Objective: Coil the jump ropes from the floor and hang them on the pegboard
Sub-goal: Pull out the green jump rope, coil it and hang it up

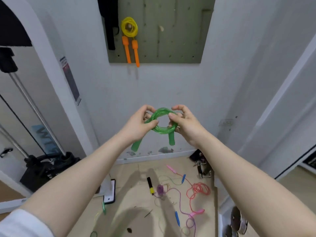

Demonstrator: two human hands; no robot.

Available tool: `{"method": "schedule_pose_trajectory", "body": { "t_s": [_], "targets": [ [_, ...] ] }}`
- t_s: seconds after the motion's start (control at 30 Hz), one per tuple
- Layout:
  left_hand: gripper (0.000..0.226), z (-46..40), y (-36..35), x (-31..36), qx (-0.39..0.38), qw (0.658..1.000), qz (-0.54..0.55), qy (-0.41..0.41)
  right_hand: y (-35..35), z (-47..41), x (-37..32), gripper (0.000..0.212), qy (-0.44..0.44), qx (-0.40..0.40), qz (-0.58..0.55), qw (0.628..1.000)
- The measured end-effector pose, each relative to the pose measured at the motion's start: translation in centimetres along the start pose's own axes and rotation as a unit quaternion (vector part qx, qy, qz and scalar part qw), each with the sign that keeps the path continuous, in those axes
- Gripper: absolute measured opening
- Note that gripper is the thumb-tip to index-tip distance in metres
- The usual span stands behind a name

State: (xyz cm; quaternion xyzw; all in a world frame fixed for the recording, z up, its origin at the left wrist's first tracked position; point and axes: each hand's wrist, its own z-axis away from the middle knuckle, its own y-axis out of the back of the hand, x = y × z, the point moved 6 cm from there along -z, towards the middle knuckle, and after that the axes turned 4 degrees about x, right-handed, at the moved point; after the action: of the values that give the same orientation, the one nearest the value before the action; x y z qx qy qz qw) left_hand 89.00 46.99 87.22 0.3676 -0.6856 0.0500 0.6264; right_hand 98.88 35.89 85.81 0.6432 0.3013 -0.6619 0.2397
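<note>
— Holding the green rope (161,122) coiled between both hands, we look to be at the end of the coiling step and about to hang it, don't we?

— We think so. Our left hand (138,124) curls round the coil's left side, thumb across the front; our right hand (183,123) pinches the right side, thumb on top and fingers behind. Neither hand has anything else in it.

— Where does the coil sit?

— Right between the two hands, raised at arm's length before the wall, well below the pegboard (171,31). Its two green handles dangle under the ring, one by each wrist.

— What does the next move call for?

— We judge it needs a lift to the board and the ring's opening slipped over a free peg (161,28). One pale peg shows near the board's middle, to the right of the yellow rope (129,28) that already hangs with its orange handles down.

— Any worry?

— We must keep both grips firm on the way up, or the loops may spring apart. We cannot tell whether anything ties the coil.

— And afterwards?

— More ropes lie loose on the floor (136,168) below our arms: a red rope (198,190), a purple rope (177,190) and others tangled near them. We reckon much of the task remains.
</note>
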Motion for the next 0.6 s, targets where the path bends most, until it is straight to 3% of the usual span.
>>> {"method": "schedule_pose_trajectory", "body": {
  "t_s": [0.17, 0.37, 0.6],
  "targets": [
    [0.029, -6.3, 0.5, 1.3, 0.044, 0.998, -0.004, -0.038, 0.6, -5.7, -1.9, 0.012, 0.003, 0.001, -0.061, 0.998],
    [0.028, -13.6, 1.0, 2.7, 0.056, 0.996, -0.018, -0.073, 2.2, -12.3, -5.6, 0.011, 0.071, 0.050, 0.064, 0.994],
    [0.022, -23.7, 2.8, 3.9, 0.102, 0.988, -0.050, -0.105, 2.9, -22.3, -10.3, 0.011, 0.136, 0.072, 0.114, 0.982]
  ]
}}
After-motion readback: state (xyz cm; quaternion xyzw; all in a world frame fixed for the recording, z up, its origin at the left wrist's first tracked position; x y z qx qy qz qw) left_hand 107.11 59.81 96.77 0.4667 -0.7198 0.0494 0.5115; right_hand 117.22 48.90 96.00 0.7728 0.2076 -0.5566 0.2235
